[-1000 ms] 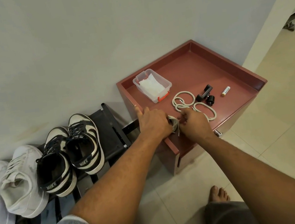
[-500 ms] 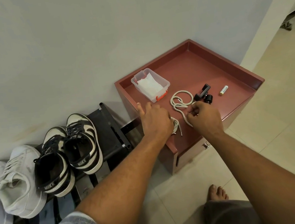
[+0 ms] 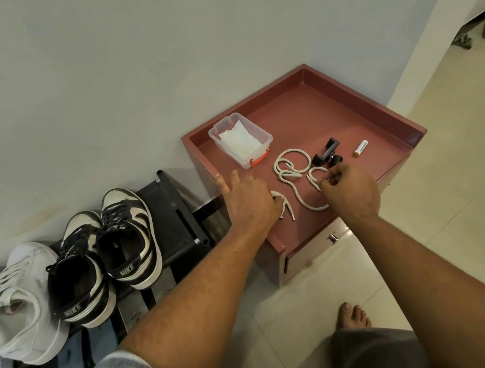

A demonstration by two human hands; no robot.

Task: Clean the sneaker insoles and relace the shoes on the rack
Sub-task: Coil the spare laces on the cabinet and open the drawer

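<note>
A white shoelace (image 3: 290, 167) lies in loops on the red cabinet top (image 3: 313, 117). My left hand (image 3: 248, 203) rests near the top's left front edge and pinches the lace close to its two tipped ends, which stick out beside the thumb; two fingers lie stretched on the surface. My right hand (image 3: 349, 189) pinches a bend of the same lace further right. A pair of black-and-white sneakers (image 3: 127, 237) stands on the black shoe rack (image 3: 175, 205) to the left, with dark laces in them.
A clear plastic box (image 3: 241, 140) with white wipes sits at the cabinet's back left. A small black clamp (image 3: 328, 154) and a battery (image 3: 361, 148) lie behind the lace. White sneakers (image 3: 21, 302) fill the rack's left. My bare foot (image 3: 351, 315) is on the tiled floor.
My right hand has moved right, away from the left hand, drawing the bunched lace out across the cabinet top. The left hand has stayed in place on the lace ends.
</note>
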